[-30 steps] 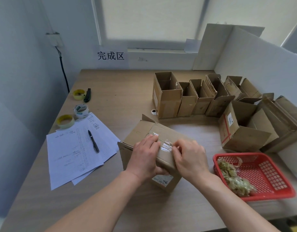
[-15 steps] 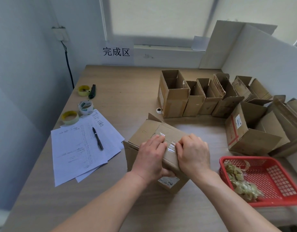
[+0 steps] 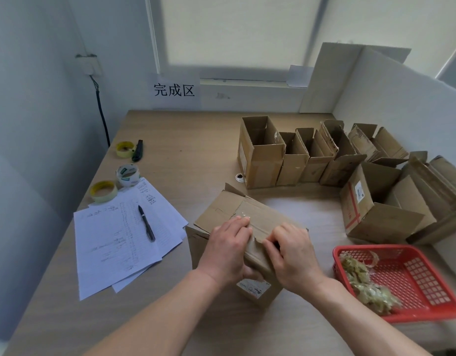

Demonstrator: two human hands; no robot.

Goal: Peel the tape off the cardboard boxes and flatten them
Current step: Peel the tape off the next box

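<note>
From the head view, both hands are down on the cardboard box (image 3: 237, 217) at the near middle of the table (image 3: 185, 140). The left hand (image 3: 228, 249) is curled over the box's near top edge, thumb tucked under on the front face, bracing it. Just to its right, nearly touching, the right hand (image 3: 292, 255) has its fingers bent and pinched at the clear tape (image 3: 243, 215) along the top seam. Looks like the peeling step, with the strip only starting to lift. Next it'll need a firm grip on the loose end and a steady pull away along the seam. Right of the right hand sits the red basket (image 3: 427, 308) with wadded tape; beyond the hands, a row of opened boxes (image 3: 293, 160).
</note>
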